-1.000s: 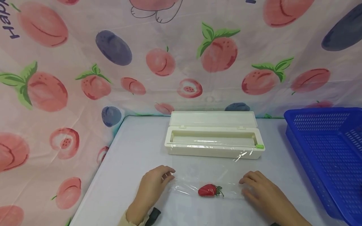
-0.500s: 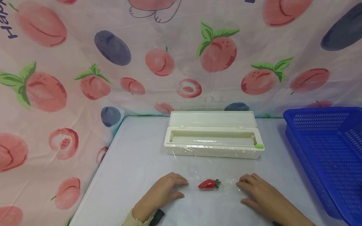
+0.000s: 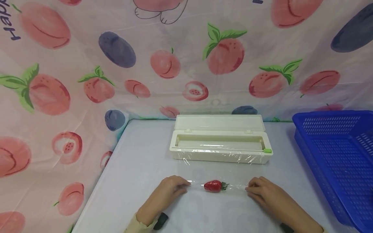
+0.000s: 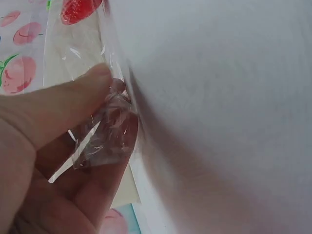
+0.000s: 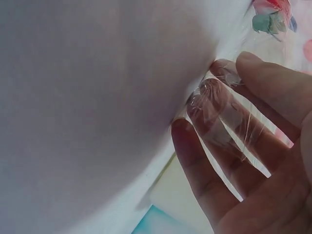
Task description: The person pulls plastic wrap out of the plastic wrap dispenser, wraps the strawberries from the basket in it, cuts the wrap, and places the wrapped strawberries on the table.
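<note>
A red strawberry (image 3: 214,186) with a green leafy top lies rolled in clear plastic wrap (image 3: 236,187) in front of the wrap box. My left hand (image 3: 166,192) pinches the twisted left end of the wrap. In the left wrist view, crumpled film (image 4: 109,131) shows between thumb and fingers, and the strawberry's tip is at the top edge. At the leafy side, my right hand (image 3: 269,195) pinches the other end. The right wrist view has film (image 5: 209,97) lying across the fingertips, with the thumb tip near the index finger. Both hands are low over the white tabletop.
Behind the strawberry stands a cream plastic-wrap box (image 3: 221,157), lid (image 3: 220,123) raised, with a green slider (image 3: 267,150) at its right end. Film hangs over its front. A blue basket (image 3: 313,181) stands at the right. A fruit-print cloth (image 3: 186,64) hangs behind the table.
The strawberry has rolled away from me, toward the box, and the wrap is now a narrow tube around it. My left hand has moved inward and has closed on the wrap's end.
</note>
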`<state>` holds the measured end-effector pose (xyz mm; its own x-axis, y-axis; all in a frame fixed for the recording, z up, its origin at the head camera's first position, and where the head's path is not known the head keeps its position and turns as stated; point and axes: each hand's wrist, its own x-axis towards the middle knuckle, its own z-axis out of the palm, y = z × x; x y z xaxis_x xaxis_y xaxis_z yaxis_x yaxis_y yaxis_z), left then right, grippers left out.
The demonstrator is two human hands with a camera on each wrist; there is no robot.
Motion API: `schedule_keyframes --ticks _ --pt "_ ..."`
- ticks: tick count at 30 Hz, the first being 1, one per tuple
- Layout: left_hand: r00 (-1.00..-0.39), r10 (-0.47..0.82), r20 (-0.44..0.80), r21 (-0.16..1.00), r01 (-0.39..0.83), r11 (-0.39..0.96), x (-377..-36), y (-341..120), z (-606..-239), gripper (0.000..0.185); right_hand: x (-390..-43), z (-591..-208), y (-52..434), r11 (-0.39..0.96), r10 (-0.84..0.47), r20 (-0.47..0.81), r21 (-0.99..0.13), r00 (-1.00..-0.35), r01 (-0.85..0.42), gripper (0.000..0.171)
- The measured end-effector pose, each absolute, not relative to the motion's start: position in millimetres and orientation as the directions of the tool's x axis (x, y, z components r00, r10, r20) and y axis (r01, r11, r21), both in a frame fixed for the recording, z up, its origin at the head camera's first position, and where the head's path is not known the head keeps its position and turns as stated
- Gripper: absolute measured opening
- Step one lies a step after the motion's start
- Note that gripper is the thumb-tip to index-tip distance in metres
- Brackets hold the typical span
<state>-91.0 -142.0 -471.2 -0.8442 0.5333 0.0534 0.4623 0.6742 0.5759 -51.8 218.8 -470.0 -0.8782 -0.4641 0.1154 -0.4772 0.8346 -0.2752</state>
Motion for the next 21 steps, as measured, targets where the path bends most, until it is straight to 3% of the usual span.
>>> schedule_keyframes --ticks 11,16,21 --pt "-0.878 0.47 0.092 0.531 0.443 0.723 -92.4 -144.0 -475.2 0.01 -50.0 -472.2 223.8 0.843 -0.425 0.178 -0.28 -0.888 -0.46 0.012" --pt "-0.901 0.406 0.15 0.535 0.42 0.733 -94.1 -141.6 -476.0 0.006 -50.8 -469.1 220.2 0.883 -0.345 0.122 -0.293 -0.931 -0.366 0.008" --pt "-0.922 0.36 0.143 0.575 0.374 0.728 -100.4 -138.3 -476.1 0.007 -55.3 -466.9 217.8 0.888 -0.247 0.056 -0.386 -0.967 -0.249 0.006"
